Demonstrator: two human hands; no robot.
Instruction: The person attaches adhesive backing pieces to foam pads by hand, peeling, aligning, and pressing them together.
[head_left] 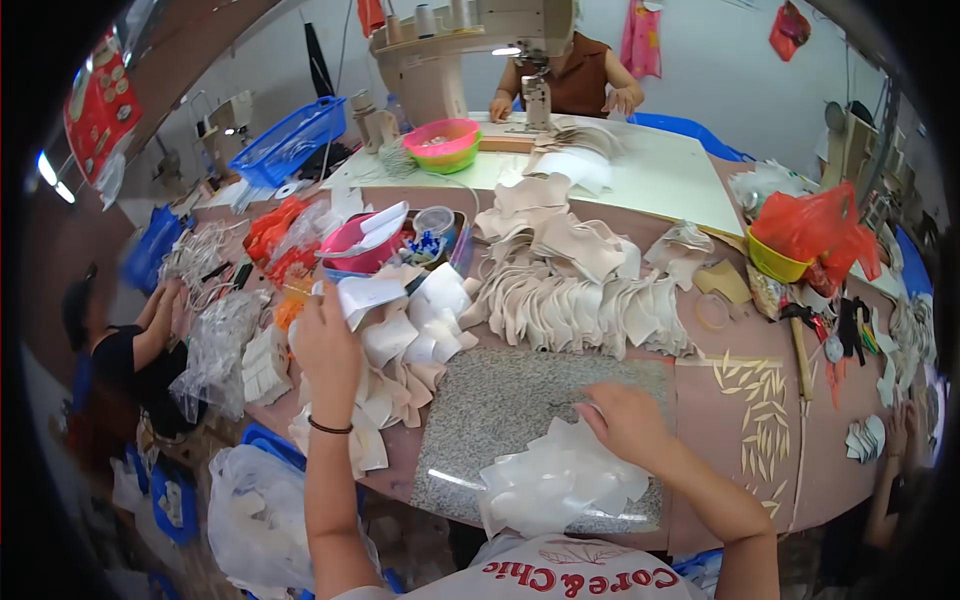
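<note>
Head: left grip (328,345) and right grip (632,428) (closure unclear) adjoin white pieces (565,482); yellow bowl (775,262) holds red bag (800,228).

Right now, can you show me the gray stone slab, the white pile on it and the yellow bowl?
Gray stone slab (530,390): head view, on its bare speckled top.
White pile (565,475): head view, on its middle.
Yellow bowl (774,262): head view, on its outer wall.
</note>
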